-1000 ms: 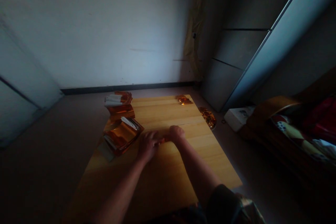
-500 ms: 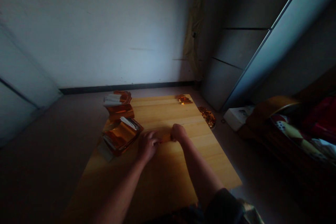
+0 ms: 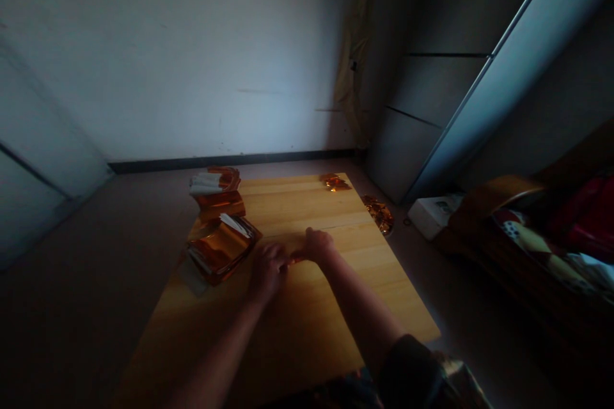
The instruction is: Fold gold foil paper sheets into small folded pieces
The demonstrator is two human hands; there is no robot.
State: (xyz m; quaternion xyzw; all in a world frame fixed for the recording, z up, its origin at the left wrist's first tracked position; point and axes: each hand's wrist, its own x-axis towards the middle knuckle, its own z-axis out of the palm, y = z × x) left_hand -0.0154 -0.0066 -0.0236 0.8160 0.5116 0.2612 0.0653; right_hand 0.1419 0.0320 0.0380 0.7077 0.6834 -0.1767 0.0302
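My left hand (image 3: 267, 268) and my right hand (image 3: 317, 245) meet at the middle of a light wooden table (image 3: 307, 326). Both pinch a small orange foil piece (image 3: 294, 259), of which only a sliver shows between the fingers. Just left of my left hand lies a stack of shiny orange foil sheets (image 3: 219, 249). A second stack with white paper on top (image 3: 213, 190) sits behind it at the table's far left corner.
A crumpled foil bit (image 3: 336, 182) lies at the table's far right corner. A pile of more foil bits (image 3: 380, 213) rests on the floor beside it. A white box (image 3: 434, 212) and a wooden bed end (image 3: 499, 198) stand to the right. A wall runs behind.
My hands have drawn closer together over the foil piece, so less of it shows than half a second ago. The right hand shifted slightly left.
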